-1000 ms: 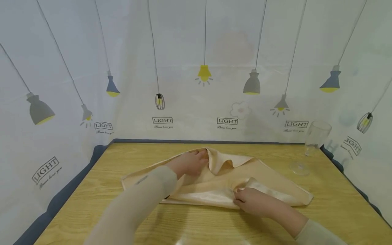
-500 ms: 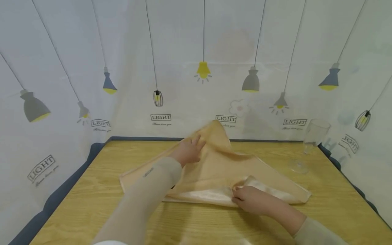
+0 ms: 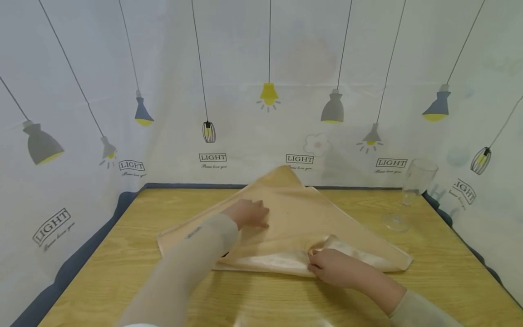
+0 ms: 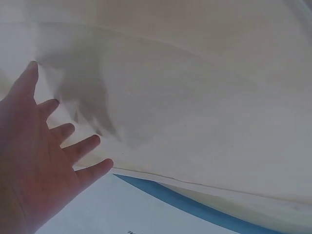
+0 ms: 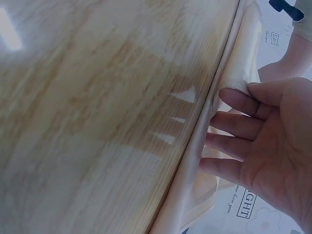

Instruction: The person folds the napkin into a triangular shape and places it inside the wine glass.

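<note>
A peach satin cloth point(image 3: 286, 218) lies spread over the wooden table, its far corner reaching the back edge and its near side turned up in a shiny fold. Over the cloth's middle left, my left hand point(image 3: 250, 213) has its fingers spread. In the left wrist view this same left hand point(image 4: 53, 141) shows straight fingers with nothing between them, close to the pale cloth point(image 4: 195, 112). My right hand point(image 3: 333, 268) pinches the near fold between thumb and index finger. Seen from the right wrist, the right hand's point(image 5: 268, 136) other fingers lie along the rolled edge.
A clear stemmed glass point(image 3: 418, 179) stands at the table's back right. Behind the wooden table point(image 3: 143, 290) hangs a white curtain point(image 3: 245, 54) printed with lamps, with a dark blue band along the table's edge.
My left hand has laid out the bunched far part of the cloth toward the back, let go of it, and drawn back nearer. The right hand keeps its pinch on the near fold.
</note>
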The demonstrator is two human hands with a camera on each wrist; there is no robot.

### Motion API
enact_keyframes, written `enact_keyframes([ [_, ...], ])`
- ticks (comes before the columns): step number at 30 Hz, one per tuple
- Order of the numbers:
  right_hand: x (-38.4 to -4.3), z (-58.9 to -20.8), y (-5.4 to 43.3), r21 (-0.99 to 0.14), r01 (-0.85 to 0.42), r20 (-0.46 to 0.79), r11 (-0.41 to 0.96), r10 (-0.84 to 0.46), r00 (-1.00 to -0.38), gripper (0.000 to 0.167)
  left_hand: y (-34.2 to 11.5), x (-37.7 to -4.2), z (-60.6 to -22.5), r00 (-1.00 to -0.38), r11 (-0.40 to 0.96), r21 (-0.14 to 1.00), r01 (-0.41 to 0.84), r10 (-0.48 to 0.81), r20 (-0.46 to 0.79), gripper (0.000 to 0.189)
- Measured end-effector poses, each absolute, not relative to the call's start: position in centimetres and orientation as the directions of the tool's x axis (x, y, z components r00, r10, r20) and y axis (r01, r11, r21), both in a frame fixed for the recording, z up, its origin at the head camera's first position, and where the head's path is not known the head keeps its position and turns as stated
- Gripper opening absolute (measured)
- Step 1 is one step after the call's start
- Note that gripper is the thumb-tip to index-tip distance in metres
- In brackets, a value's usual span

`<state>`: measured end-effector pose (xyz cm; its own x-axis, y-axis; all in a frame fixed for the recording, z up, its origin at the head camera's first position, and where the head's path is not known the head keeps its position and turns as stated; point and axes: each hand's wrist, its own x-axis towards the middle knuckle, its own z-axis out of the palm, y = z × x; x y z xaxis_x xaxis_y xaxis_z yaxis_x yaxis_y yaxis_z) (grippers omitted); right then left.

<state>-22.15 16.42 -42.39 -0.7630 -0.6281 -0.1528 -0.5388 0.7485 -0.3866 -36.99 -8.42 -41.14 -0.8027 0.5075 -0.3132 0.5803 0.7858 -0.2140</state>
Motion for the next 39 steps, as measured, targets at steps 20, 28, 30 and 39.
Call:
enact_keyframes([
  [20,-20.7,-41.6,16.2,-0.438,-0.58,-0.14,0.687,-0.689,-0.711,0.026,-10.1,-34.4,-41.7,-0.797,0.845,-0.047,0.533,0.482,-0.363,0.082],
  [28,-22.2,-40.4,16.1,-0.297,-0.646,-0.049,0.703,-0.687,-0.725,0.033,-10.1,-33.7,-41.4,-0.798,0.837,-0.062,0.544,0.493,-0.345,0.08],
  [30,-23.0,-40.3,16.0,-0.233,-0.663,-0.011,0.712,-0.684,-0.73,0.033,-10.1,-33.5,-41.2,-0.798,0.836,-0.059,0.545,0.496,-0.344,0.08],
  [39,-26.0,-40.7,15.7,-0.27,-0.54,-0.063,0.797,-0.574,-0.816,0.033,-10.1,-33.3,-41.5,-0.801,0.827,-0.087,0.556,0.504,-0.324,0.077],
])
